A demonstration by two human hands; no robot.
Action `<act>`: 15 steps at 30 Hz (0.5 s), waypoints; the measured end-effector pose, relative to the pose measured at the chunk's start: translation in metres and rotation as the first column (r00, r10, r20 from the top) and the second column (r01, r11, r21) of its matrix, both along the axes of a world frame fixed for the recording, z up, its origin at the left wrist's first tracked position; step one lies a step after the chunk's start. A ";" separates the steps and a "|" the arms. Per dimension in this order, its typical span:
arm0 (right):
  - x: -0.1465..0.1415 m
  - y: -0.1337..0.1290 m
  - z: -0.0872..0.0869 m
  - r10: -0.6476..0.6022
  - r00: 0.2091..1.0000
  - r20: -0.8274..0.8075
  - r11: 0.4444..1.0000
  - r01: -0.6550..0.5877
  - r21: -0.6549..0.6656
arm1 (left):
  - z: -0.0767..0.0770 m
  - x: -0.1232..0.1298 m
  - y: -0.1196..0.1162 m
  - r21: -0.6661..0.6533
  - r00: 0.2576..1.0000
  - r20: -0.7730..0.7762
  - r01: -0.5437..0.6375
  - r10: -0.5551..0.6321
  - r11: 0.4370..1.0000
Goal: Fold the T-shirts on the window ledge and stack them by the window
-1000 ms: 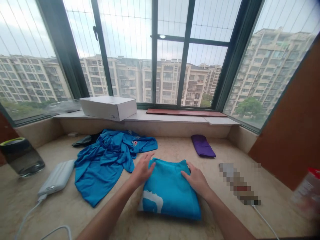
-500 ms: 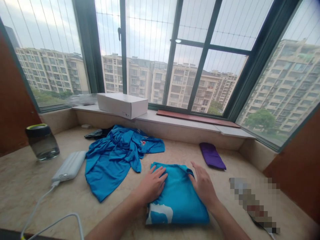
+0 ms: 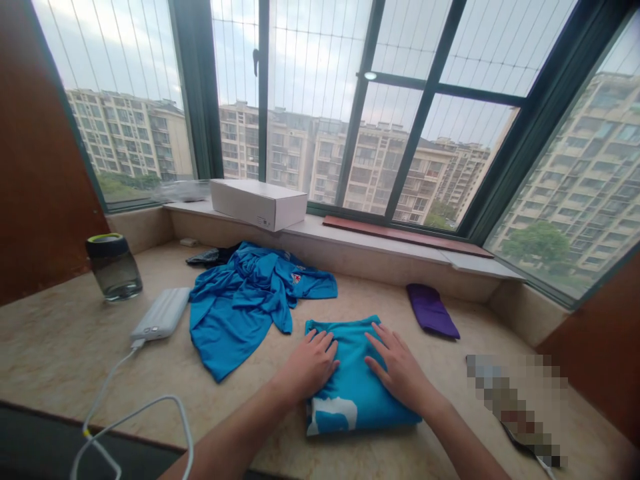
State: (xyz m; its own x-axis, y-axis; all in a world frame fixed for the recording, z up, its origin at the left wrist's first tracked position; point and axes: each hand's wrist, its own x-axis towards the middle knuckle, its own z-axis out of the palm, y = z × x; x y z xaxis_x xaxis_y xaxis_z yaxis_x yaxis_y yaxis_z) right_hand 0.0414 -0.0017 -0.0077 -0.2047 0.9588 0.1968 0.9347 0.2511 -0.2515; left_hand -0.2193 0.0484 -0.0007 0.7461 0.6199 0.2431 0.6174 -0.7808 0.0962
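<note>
A folded blue shirt with a white print near its front left corner lies on the stone ledge in front of me. My left hand rests flat on its left side, fingers stretched out. On the right part of the same shirt lies my right hand, palm down with fingers spread. Neither hand grips the cloth. A second blue shirt, crumpled and unfolded, is spread to the left, apart from both hands. To the right sits a small folded purple cloth.
A dark-lidded bottle and a white power bank with a white cable are at the left. On the window sill stands a white box. A pixelated, blurred-out object lies at the right.
My right hand has moved from the folded shirt's right edge onto its top, and the upper right corner now lies flatter. The view has shifted slightly left.
</note>
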 end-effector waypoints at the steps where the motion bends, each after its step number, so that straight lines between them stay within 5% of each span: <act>1: -0.002 0.001 0.000 0.031 1.000 -0.002 0.999 -0.031 -0.017 | 0.001 -0.001 -0.003 0.003 1.000 -0.003 0.002 -0.002 1.000; 9: -0.037 -0.005 -0.008 0.045 0.999 0.013 0.985 -0.042 -0.168 | 0.013 -0.019 -0.075 -0.133 0.981 0.081 0.185 -0.175 0.974; 15: -0.026 -0.061 0.000 0.296 0.949 -0.104 0.941 -0.309 -0.138 | -0.032 -0.057 -0.106 0.156 0.977 0.011 0.208 -0.212 0.966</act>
